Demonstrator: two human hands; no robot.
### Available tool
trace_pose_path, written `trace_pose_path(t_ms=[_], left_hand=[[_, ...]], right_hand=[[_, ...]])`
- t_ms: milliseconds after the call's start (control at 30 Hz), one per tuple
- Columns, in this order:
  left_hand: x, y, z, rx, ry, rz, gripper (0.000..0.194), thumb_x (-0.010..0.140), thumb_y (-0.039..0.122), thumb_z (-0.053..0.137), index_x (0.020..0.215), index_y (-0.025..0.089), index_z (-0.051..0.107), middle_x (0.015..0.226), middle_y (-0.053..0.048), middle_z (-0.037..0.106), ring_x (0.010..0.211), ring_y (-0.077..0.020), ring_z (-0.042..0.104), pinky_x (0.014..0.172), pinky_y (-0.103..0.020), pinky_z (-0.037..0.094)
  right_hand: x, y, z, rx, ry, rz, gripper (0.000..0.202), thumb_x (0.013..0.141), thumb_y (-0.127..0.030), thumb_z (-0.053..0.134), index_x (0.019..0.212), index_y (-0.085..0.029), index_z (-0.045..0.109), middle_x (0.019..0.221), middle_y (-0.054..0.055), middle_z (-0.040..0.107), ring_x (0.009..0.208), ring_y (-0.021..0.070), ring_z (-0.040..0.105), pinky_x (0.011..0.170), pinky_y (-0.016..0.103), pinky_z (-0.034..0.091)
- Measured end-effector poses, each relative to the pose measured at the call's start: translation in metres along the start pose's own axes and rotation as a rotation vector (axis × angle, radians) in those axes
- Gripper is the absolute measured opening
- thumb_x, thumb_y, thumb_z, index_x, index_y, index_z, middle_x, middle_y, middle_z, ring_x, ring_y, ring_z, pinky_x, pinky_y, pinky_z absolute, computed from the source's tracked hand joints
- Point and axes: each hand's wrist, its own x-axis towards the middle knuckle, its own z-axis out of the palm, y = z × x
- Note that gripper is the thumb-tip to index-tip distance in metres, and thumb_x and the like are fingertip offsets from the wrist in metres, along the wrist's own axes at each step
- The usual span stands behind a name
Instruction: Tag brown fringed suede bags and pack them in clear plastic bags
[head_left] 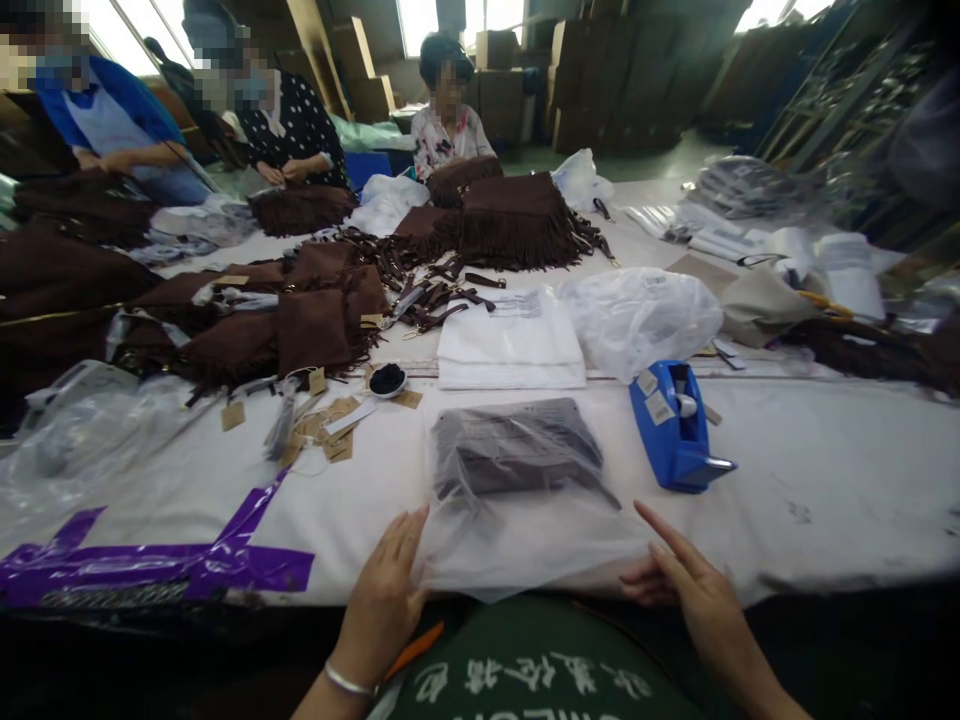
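A translucent plastic bag (517,545) lies flat on the table in front of me, its mouth end hanging toward my body. Inside it is a dark fringed handbag (517,440), blurred by the plastic. My left hand (390,570) rests at the bag's lower left edge, fingers stretched out and close together; its thumb is partly hidden. At the lower right corner, my right hand (686,580) is open with the fingers apart, beside the plastic. Just beyond it stands a blue tape dispenser (660,430).
White folded sheets (510,350) and a clear plastic bundle (645,310) lie behind. Brown tags (330,430), a small bowl (388,382) and purple tape (172,565) are leftward. Brown fringed handbags (517,215) and straps cover the far side, where several people stand or sit.
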Motion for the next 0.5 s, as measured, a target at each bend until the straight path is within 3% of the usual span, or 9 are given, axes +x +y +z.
trace_pose_path(t_ms=[67, 100, 167, 200, 233, 333, 400, 500], left_hand=[[0.013, 0.003, -0.003, -0.001, -0.002, 0.151, 0.051, 0.087, 0.017, 0.047, 0.137, 0.022, 0.040, 0.143, -0.008, 0.039, 0.134, -0.0301, 0.031, 0.107, -0.050, 0.035], [0.021, 0.006, -0.004, -0.049, -0.022, 0.203, 0.049, 0.087, 0.016, 0.046, 0.135, 0.022, 0.044, 0.143, -0.007, 0.040, 0.136, -0.0288, 0.028, 0.109, -0.050, 0.032], [0.038, 0.012, -0.004, -0.218, -0.044, 0.194, 0.041, 0.088, 0.017, 0.044, 0.129, 0.021, 0.051, 0.135, -0.006, 0.050, 0.130, -0.0238, 0.040, 0.108, -0.042, 0.036], [0.046, 0.015, -0.003, -0.310, -0.041, 0.122, 0.037, 0.089, 0.020, 0.044, 0.125, 0.020, 0.054, 0.129, -0.006, 0.056, 0.123, -0.0213, 0.048, 0.105, -0.038, 0.040], [0.053, 0.018, -0.002, -0.393, -0.029, 0.018, 0.034, 0.090, 0.024, 0.045, 0.121, 0.019, 0.057, 0.123, -0.006, 0.061, 0.117, -0.0193, 0.054, 0.102, -0.034, 0.043], [0.069, 0.025, 0.002, -0.547, 0.015, -0.239, 0.032, 0.091, 0.033, 0.046, 0.114, 0.019, 0.062, 0.113, -0.004, 0.066, 0.107, -0.0173, 0.060, 0.099, -0.029, 0.046], [0.073, 0.027, 0.002, -0.595, 0.030, -0.281, 0.032, 0.091, 0.036, 0.047, 0.113, 0.019, 0.063, 0.114, -0.003, 0.066, 0.109, -0.0177, 0.059, 0.100, -0.030, 0.044], [0.072, 0.026, 0.003, -0.641, 0.030, -0.297, 0.032, 0.090, 0.036, 0.047, 0.114, 0.020, 0.063, 0.114, -0.002, 0.066, 0.109, -0.0178, 0.059, 0.100, -0.030, 0.043]], right_hand=[[-0.010, -0.008, 0.016, -0.117, -0.146, -0.191, 0.055, 0.090, -0.045, 0.044, 0.140, -0.025, 0.033, 0.094, 0.006, 0.071, 0.084, 0.0215, 0.067, 0.082, 0.039, 0.054], [-0.012, -0.014, 0.027, -0.205, -0.283, -0.289, 0.048, 0.090, -0.042, 0.046, 0.135, -0.026, 0.043, 0.102, 0.007, 0.069, 0.092, 0.0214, 0.066, 0.089, 0.040, 0.051], [-0.008, -0.026, 0.054, -0.385, -0.538, -0.447, 0.033, 0.089, -0.036, 0.048, 0.119, -0.027, 0.060, 0.112, 0.006, 0.066, 0.104, 0.0207, 0.061, 0.097, 0.038, 0.046], [-0.001, -0.031, 0.069, -0.456, -0.593, -0.508, 0.029, 0.089, -0.034, 0.049, 0.114, -0.026, 0.063, 0.113, 0.005, 0.066, 0.106, 0.0200, 0.060, 0.098, 0.036, 0.045], [0.008, -0.033, 0.084, -0.511, -0.585, -0.561, 0.028, 0.090, -0.031, 0.048, 0.112, -0.026, 0.064, 0.113, 0.004, 0.066, 0.106, 0.0192, 0.060, 0.097, 0.034, 0.045], [0.042, -0.033, 0.124, -0.749, -0.370, -0.660, 0.031, 0.089, -0.025, 0.046, 0.117, -0.022, 0.060, 0.113, 0.006, 0.066, 0.103, 0.0210, 0.060, 0.094, 0.036, 0.047], [0.060, -0.029, 0.142, -0.953, -0.293, -0.664, 0.036, 0.086, -0.024, 0.051, 0.122, -0.020, 0.056, 0.112, 0.010, 0.065, 0.103, 0.0265, 0.060, 0.092, 0.042, 0.047], [0.070, -0.025, 0.153, -1.056, -0.302, -0.645, 0.046, 0.082, -0.022, 0.056, 0.128, -0.018, 0.051, 0.120, 0.013, 0.061, 0.108, 0.0301, 0.057, 0.095, 0.046, 0.044]])
